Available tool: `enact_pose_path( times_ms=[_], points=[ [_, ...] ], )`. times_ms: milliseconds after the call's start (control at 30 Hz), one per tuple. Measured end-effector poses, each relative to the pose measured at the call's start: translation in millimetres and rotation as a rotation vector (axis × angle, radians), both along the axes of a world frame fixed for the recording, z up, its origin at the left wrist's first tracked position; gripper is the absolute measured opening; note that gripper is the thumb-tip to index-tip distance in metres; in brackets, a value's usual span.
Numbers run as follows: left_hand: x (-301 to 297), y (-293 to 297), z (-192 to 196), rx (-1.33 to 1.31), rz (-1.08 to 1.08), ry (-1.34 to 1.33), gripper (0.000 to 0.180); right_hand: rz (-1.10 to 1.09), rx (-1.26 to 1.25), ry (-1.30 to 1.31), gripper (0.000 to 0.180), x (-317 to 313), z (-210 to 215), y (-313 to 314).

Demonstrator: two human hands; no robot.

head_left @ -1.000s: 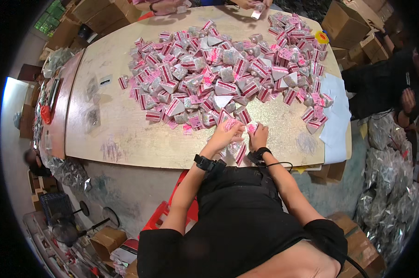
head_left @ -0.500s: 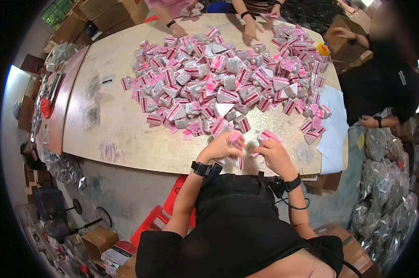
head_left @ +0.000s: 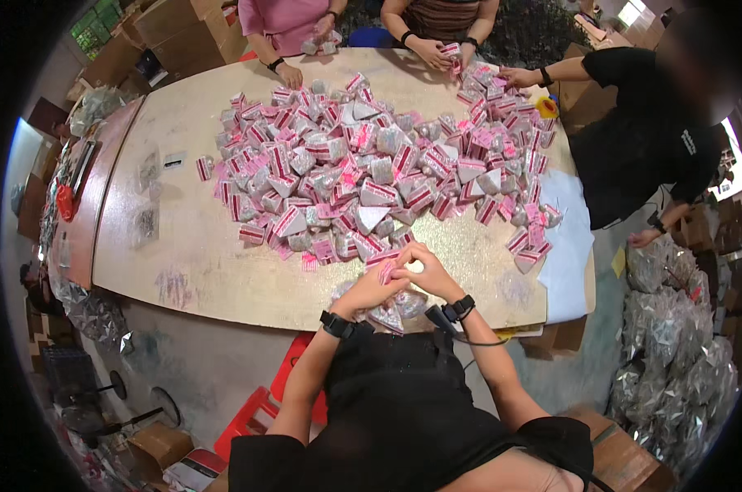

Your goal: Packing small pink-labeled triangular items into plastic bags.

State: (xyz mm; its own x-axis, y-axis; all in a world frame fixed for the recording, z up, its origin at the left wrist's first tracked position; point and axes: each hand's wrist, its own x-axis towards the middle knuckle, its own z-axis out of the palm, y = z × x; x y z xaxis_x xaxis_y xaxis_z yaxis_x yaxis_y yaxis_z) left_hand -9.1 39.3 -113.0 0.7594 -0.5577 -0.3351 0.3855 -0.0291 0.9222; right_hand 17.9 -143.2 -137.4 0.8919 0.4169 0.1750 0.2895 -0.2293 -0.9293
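Observation:
My left hand (head_left: 373, 290) and my right hand (head_left: 430, 275) meet over the table's near edge. Their fingers close on a small pink-and-white packet (head_left: 386, 271), partly covered by them. Under and beside my wrists lie a few more wrapped packets (head_left: 409, 304), close to my waist. Just beyond my hands spreads a large heap of wedge-shaped, clear-wrapped packets (head_left: 379, 193) with pink and dark red stripes.
Co-workers stand along the far side of the pale table (head_left: 174, 254); another person (head_left: 633, 139) reaches in from the right. White paper (head_left: 566, 246) covers the right edge. Silvery bags (head_left: 674, 328) pile up at right; a red stool (head_left: 252, 418) stands by my left.
My hands, apart before, have come together, the right one moving left. The person on the right now reaches to the heap. The whole view has shifted slightly.

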Motion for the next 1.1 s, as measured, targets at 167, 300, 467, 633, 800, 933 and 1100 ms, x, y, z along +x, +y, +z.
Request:
enact_pose_path(
  times_ms=[167, 300, 467, 633, 800, 933, 1100],
  points=[
    [-3.1, 2.8, -11.1, -0.005, 0.218, 0.082, 0.026, -0.335, -0.277, 0.096, 0.024, 88.5, -87.9, -85.1],
    [-1.8, 0.9, 7.4, -0.038, 0.324, 0.115, 0.022, -0.741, -0.377, 0.195, 0.037, 142.4, -121.3, -165.2],
    [0.2, 12.6, 15.3, 0.202, 0.402, -0.073, 0.020, -0.427, -0.536, 0.069, 0.073, 144.7, -106.1, -99.1],
    [9.1, 12.1, 5.2, 0.188, 0.325, -0.112, 0.017, -0.802, -0.399, -0.157, 0.049, 120.1, -126.3, -59.4],
    [19.0, 0.4, -9.3, 0.239, 0.249, -0.107, 0.022, -0.823, 0.040, 0.226, 0.046, 49.2, -111.2, -58.8],
    [17.4, -20.9, -8.9, 0.181, 0.241, 0.106, 0.028, -0.445, 0.785, 0.726, 0.033, -5.3, -40.8, -42.0],
    [22.8, -27.2, -7.1, 0.059, 0.311, 0.326, 0.033, -0.317, 0.823, 0.718, 0.063, -45.5, -13.7, -29.6]
  ],
)
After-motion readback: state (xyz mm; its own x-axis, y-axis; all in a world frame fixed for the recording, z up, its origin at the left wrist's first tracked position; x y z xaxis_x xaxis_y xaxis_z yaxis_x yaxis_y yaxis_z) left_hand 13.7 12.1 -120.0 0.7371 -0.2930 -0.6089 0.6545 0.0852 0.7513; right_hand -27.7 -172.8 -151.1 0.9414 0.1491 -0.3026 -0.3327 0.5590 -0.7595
